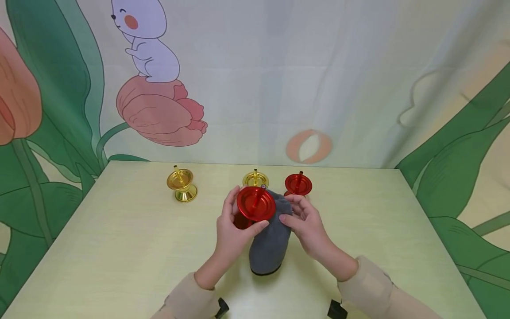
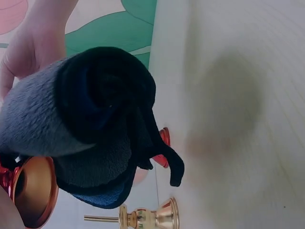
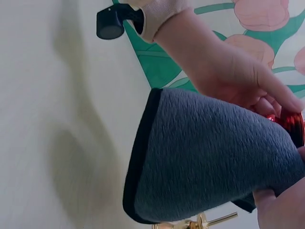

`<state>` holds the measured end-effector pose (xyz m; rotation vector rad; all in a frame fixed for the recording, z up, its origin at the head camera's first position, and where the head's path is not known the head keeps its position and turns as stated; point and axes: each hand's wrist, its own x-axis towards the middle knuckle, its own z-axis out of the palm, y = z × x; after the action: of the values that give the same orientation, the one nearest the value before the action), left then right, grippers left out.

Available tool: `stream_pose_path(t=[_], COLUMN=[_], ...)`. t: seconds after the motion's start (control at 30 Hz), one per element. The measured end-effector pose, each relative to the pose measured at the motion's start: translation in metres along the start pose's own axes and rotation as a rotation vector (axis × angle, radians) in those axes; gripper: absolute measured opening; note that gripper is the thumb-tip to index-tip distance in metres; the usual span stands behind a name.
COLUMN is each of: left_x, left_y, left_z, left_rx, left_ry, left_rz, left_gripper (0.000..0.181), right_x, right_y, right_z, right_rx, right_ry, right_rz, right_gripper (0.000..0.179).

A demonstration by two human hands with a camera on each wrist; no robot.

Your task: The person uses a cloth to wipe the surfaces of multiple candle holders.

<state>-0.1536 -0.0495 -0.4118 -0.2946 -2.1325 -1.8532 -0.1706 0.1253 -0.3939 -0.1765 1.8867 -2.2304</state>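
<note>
Above the middle of the table, my left hand (image 1: 233, 232) grips a shiny red metal candle holder (image 1: 255, 204) with a dished top and a thin central spike. My right hand (image 1: 308, 228) pinches a grey fleecy cloth (image 1: 268, 250) beside the dish, thumb in front. The cloth hangs below both hands. In the left wrist view the cloth (image 2: 38, 117) shows a dark edging, a loop and a blue patch. Part of the candle holder lies behind the cloth (image 3: 205, 152) in the right wrist view.
On the pale table (image 1: 119, 248), a gold candle holder (image 1: 185, 193) stands at the back left. A second gold one (image 1: 251, 178) and another red one (image 1: 299, 185) stand behind my hands. A printed curtain (image 1: 247, 88) hangs along the table's back edge.
</note>
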Motion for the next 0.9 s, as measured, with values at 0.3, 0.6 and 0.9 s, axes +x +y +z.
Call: stream_pose_path(t=[0.3, 0.6, 0.9], left_x=[0.002, 0.001, 0.000], left_y=[0.007, 0.010, 0.014], left_z=[-0.002, -0.004, -0.007], left_rx=[-0.043, -0.158, -0.222], left_ry=[-0.051, -0.158, -0.313], left_rz=[-0.061, -0.053, -0.064], left_gripper=[0.074, 0.071, 0.071], right_x=[-0.003, 0.000, 0.004], right_y=[-0.001, -0.003, -0.006], right_z=[0.001, -0.001, -0.003], right_rx=[-0.081, -0.053, -0.005], right_ry=[-0.040, -0.034, -0.043], right_rz=[-0.057, -0.071, -0.071], right_gripper=[0.040, 0.038, 0.031])
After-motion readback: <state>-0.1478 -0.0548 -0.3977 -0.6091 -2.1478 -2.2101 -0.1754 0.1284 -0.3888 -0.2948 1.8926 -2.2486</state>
